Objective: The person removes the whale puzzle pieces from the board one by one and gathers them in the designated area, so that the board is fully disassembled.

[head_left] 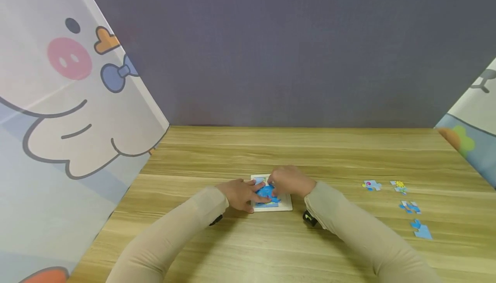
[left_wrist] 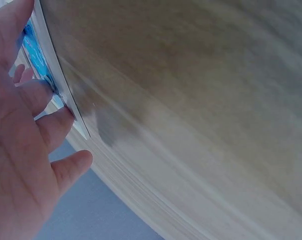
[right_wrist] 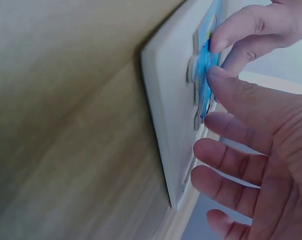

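Observation:
A white-framed jigsaw puzzle board point(head_left: 286, 204) lies flat on the table, partly filled with blue pieces point(head_left: 265, 191). My left hand point(head_left: 241, 194) rests over its left side, fingers spread across the blue pieces and board edge. From the upper right, my right hand point(head_left: 289, 180) reaches onto the board. In the right wrist view its thumb and index finger pinch a blue puzzle piece point(right_wrist: 201, 67), while the other fingers point(right_wrist: 228, 155) curve loosely. The piece's edges stand slightly above the bare tray surface. Part of the picture is hidden under both hands.
Loose puzzle pieces lie on the wooden table point(head_left: 333, 248) to the right: a pink-swirl piece point(head_left: 372, 185), a sun piece point(head_left: 399, 185), a blue-and-white piece point(head_left: 410, 206) and a light blue piece point(head_left: 422, 230). A grey panel point(head_left: 286, 50) stands behind the table.

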Motion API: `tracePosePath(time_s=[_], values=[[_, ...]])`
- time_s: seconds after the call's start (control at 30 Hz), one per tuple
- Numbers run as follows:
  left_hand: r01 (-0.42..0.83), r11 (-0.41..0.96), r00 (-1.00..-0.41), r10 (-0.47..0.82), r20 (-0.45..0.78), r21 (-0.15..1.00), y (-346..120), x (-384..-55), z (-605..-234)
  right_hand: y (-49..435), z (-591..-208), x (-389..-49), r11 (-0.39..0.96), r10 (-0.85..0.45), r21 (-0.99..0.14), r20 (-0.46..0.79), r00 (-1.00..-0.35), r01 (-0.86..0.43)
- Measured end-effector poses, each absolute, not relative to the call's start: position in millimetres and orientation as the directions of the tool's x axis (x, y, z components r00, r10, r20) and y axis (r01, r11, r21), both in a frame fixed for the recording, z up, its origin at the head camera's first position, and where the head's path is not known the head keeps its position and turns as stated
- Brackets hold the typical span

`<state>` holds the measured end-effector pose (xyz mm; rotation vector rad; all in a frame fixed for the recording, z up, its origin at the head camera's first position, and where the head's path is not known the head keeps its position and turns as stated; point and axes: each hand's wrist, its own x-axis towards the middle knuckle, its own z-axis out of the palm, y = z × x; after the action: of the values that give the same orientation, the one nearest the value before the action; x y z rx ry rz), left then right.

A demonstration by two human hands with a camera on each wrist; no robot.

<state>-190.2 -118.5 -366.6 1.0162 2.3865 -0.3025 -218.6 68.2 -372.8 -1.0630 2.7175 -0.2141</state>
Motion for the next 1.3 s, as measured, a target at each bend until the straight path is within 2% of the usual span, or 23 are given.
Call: tracePosePath(time_s=[0.23,0.6,0.87,1.3], values=[[0.721,0.693,-0.58,0.61,-0.539,0.007,-118.8,-189.7,-366.7,64.0,-372.4,-218.9,0.736,-0.676,-0.203,-0.174,-0.716,-0.645],[0.731,0.683,-0.57,0.617,-0.543,0.008,-118.3,-189.1,-363.9,62.1,-375.9,-221.0,0.783,-0.616,-0.267,-0.211,-0.759,-0.561],[0.724,0.69,-0.578,0.605,-0.548,-0.003,-118.6,-189.5,-364.1,60.2,-374.0,-222.6,0.786,-0.616,-0.25,-0.224,-0.756,-0.566],[0.724,0.689,-0.577,0.606,-0.547,-0.001,-118.1,-188.5,-363.5,55.3,-369.4,-218.5,0.834,-0.542,-0.277,-0.251,-0.802,-0.478]])
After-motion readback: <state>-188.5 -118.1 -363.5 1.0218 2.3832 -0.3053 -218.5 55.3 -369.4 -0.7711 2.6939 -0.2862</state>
